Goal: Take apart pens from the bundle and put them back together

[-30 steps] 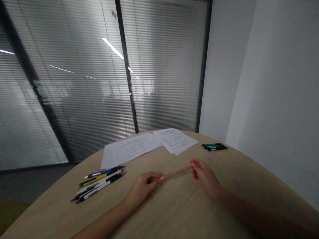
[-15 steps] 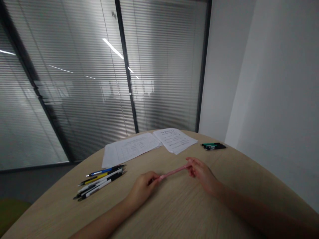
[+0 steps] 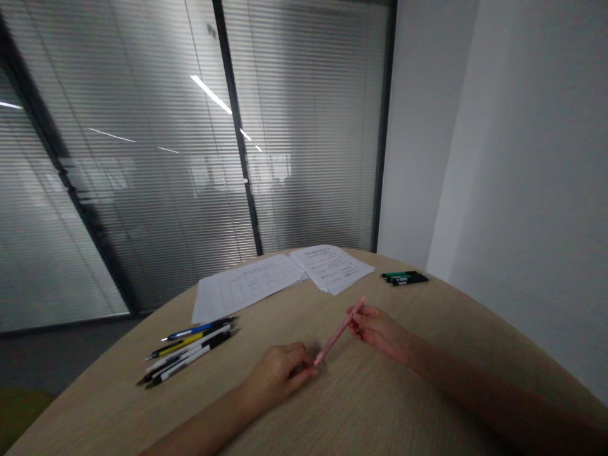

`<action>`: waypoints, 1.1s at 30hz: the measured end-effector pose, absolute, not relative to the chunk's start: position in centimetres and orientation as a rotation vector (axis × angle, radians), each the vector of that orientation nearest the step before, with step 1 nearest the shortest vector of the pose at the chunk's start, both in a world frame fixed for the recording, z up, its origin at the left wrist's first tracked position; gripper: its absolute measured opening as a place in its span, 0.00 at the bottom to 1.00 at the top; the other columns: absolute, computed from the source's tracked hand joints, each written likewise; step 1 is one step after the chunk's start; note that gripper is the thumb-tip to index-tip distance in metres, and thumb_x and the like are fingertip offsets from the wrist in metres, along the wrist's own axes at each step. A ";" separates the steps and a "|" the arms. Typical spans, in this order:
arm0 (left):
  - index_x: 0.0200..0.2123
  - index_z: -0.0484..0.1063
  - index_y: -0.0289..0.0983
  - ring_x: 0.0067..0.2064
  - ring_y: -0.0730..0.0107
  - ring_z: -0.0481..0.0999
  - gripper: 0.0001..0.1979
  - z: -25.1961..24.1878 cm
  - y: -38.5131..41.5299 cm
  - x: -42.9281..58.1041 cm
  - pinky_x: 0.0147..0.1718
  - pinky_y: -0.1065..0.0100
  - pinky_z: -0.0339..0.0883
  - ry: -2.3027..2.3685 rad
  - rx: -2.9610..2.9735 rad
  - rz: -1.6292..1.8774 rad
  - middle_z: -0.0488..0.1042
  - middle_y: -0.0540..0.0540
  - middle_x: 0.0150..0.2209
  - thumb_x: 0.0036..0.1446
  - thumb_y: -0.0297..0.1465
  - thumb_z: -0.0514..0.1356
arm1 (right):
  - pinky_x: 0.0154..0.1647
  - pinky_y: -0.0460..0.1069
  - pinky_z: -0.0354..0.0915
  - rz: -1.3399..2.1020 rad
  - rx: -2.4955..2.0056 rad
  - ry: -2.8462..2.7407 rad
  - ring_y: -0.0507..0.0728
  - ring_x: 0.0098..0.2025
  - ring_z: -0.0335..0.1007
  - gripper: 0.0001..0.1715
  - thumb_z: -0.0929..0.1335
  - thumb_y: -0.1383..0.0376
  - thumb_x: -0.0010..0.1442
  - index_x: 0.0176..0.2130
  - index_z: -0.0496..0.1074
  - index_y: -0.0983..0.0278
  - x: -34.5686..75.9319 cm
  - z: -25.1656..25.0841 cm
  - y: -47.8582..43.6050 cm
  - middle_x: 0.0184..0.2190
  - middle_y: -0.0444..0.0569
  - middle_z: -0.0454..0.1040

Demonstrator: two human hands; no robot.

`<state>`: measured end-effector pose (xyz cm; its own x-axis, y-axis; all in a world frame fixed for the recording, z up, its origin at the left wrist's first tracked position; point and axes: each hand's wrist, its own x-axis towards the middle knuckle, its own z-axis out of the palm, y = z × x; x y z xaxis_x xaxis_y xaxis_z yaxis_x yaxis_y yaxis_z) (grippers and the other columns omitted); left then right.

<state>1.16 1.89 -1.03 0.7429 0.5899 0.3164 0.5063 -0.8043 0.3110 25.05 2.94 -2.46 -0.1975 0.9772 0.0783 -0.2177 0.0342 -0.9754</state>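
A slim pink pen (image 3: 338,335) slants above the tabletop, its upper end to the right and its lower end to the left. My right hand (image 3: 380,330) pinches it near the upper end between thumb and fingers. By the lower end is my left hand (image 3: 280,375), thumb and curled fingers apart with a gap between them. The pen's end lies right at these fingertips; whether it touches them is hard to see.
Several pens (image 3: 190,351) in blue, yellow, white and black lie in a bunch on the left of the round wooden table (image 3: 361,405). Printed sheets (image 3: 249,285) spread at the back. A small group of green and black pens (image 3: 405,278) rests at the back right.
The pink pen has swung from nearly level to a steeper slant, with its right end higher. My left hand has loosened from its end and shifted slightly towards me; my right hand now grips further along.
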 end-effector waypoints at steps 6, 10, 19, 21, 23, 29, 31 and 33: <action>0.33 0.68 0.35 0.28 0.72 0.71 0.13 -0.8 1.4 1.3 0.26 0.74 0.61 0.842 2.828 0.605 0.72 0.46 0.27 0.58 0.29 0.45 | 0.29 0.45 0.61 1.617 -0.733 -1.234 0.50 0.28 0.66 0.14 0.67 0.56 0.51 0.33 0.66 0.63 24.3 -1.1 1.4 0.26 0.43 0.69; 0.40 0.65 0.37 0.29 0.72 0.72 0.11 -0.9 1.3 1.3 0.29 0.73 0.62 0.922 2.741 0.682 0.73 0.46 0.31 0.57 0.29 0.46 | 0.13 0.40 0.50 1.558 -0.955 -1.470 0.45 0.15 0.53 0.16 0.63 0.54 0.54 0.37 0.67 0.62 23.9 -0.3 0.2 0.18 0.37 0.62; 0.49 0.59 0.39 0.25 0.75 0.70 0.17 -1.5 1.5 1.3 0.27 0.74 0.63 0.933 2.628 0.704 0.74 0.49 0.32 0.56 0.32 0.51 | 0.14 0.40 0.49 1.367 -1.086 -2.095 0.45 0.16 0.52 0.16 0.62 0.56 0.56 0.38 0.73 0.61 23.8 -0.3 -0.6 0.18 0.40 0.63; 0.46 0.62 0.39 0.27 0.73 0.71 0.14 -1.5 1.5 1.3 0.27 0.74 0.63 0.856 2.742 0.679 0.73 0.48 0.32 0.56 0.34 0.52 | 0.15 0.40 0.50 1.299 -1.084 -2.177 0.46 0.17 0.53 0.16 0.61 0.58 0.56 0.39 0.73 0.60 23.8 -0.5 -0.7 0.19 0.41 0.64; 0.41 0.66 0.38 0.29 0.72 0.72 0.12 -1.5 1.4 1.3 0.27 0.75 0.62 0.772 2.864 0.652 0.73 0.46 0.31 0.57 0.36 0.51 | 0.16 0.40 0.50 1.224 -1.067 -2.241 0.46 0.17 0.54 0.16 0.61 0.59 0.57 0.39 0.73 0.60 23.6 -0.6 -0.9 0.19 0.41 0.65; 0.35 0.68 0.36 0.28 0.72 0.72 0.14 -1.2 1.0 1.6 0.25 0.76 0.61 0.676 2.983 0.547 0.73 0.45 0.29 0.59 0.37 0.48 | 0.20 0.42 0.50 0.964 -0.992 -2.364 0.47 0.19 0.55 0.17 0.60 0.59 0.58 0.28 0.73 0.64 22.9 -0.5 -1.4 0.17 0.40 0.63; 0.35 0.69 0.36 0.28 0.72 0.72 0.14 -1.2 0.8 1.7 0.25 0.76 0.61 0.657 2.976 0.545 0.73 0.45 0.29 0.60 0.36 0.46 | 0.21 0.42 0.51 0.925 -0.989 -2.375 0.48 0.20 0.57 0.14 0.61 0.61 0.57 0.28 0.73 0.63 22.9 -0.5 -1.5 0.18 0.40 0.64; 0.34 0.69 0.36 0.27 0.72 0.72 0.15 -1.2 0.8 1.6 0.25 0.75 0.61 0.657 2.947 0.603 0.73 0.45 0.27 0.60 0.35 0.45 | 0.19 0.42 0.51 0.963 -1.016 -2.350 0.48 0.20 0.57 0.13 0.61 0.62 0.56 0.29 0.73 0.63 23.0 -0.5 -1.3 0.18 0.41 0.64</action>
<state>1.63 0.81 -1.22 0.8325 0.4202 0.3610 0.3957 -0.9071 0.1433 23.04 -1.31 -0.49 -0.6540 0.7513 0.0886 0.4732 0.4976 -0.7269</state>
